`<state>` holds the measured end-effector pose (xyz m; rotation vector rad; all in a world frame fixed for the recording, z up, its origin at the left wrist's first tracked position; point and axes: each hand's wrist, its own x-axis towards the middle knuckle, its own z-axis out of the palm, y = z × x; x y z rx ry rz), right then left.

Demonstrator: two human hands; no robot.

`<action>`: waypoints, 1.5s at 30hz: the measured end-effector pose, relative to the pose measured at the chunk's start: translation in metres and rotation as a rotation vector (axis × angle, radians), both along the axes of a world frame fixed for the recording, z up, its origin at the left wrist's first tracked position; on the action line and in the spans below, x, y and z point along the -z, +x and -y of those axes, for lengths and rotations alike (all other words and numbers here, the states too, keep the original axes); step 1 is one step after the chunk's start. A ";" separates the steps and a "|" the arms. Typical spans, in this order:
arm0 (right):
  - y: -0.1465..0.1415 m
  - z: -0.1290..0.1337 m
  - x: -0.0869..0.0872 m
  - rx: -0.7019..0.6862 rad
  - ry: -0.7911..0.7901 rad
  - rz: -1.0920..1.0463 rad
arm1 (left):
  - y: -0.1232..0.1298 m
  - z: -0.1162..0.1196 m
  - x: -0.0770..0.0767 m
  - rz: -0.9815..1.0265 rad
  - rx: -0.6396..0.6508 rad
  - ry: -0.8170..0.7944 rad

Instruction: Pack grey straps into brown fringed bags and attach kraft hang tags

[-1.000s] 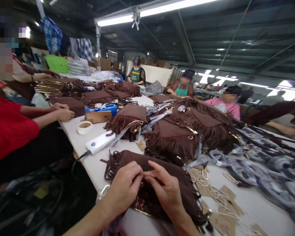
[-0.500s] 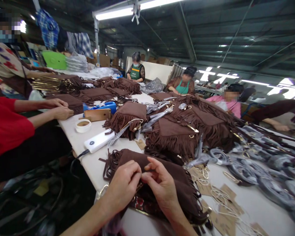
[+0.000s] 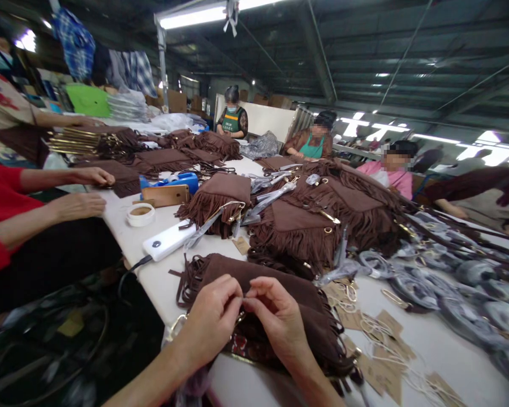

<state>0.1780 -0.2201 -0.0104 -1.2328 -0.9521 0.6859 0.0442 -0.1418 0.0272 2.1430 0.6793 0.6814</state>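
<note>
Right hand curled; apron lettering blurred.

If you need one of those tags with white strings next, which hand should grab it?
Probably the right hand: the tags lie on its side of the bag, closer to it than to the left hand.

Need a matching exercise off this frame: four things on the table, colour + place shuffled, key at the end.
Things
1. Nearest fringed bag
2. Tape roll
3. Phone
4. Paper tags

Colour and place
A. Gold, next to a blue object
B. Tan, scattered to the right of the nearest bag
C. Dark brown, below the left hand and right hand
D. White, near the table's left edge

Pairs: 1-C, 2-D, 3-A, 4-B
</note>
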 end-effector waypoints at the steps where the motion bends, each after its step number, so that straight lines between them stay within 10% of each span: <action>1: 0.000 0.000 0.000 -0.006 -0.007 0.023 | 0.000 0.001 0.000 0.001 0.002 0.007; 13: 0.000 -0.002 0.002 0.022 -0.047 0.311 | -0.001 -0.006 0.008 -0.018 0.022 0.047; 18: -0.006 0.007 -0.029 0.081 0.032 0.678 | -0.025 -0.021 0.005 -0.079 0.152 0.257; 21: -0.024 0.017 -0.045 -0.119 0.076 0.923 | -0.041 -0.032 0.013 -0.124 0.178 0.331; 24: -0.056 0.024 -0.032 -0.301 0.231 1.256 | -0.050 -0.040 0.024 -0.134 0.218 0.314; 32: -0.110 0.031 0.062 -0.039 0.415 1.603 | -0.037 -0.045 0.021 -0.202 0.117 0.207; 38: -0.110 0.023 0.051 -0.207 0.386 1.704 | -0.030 -0.047 0.012 -0.331 0.086 0.290; 45: -0.076 0.046 0.017 -0.047 0.360 1.509 | -0.032 -0.049 0.006 -0.190 0.107 0.289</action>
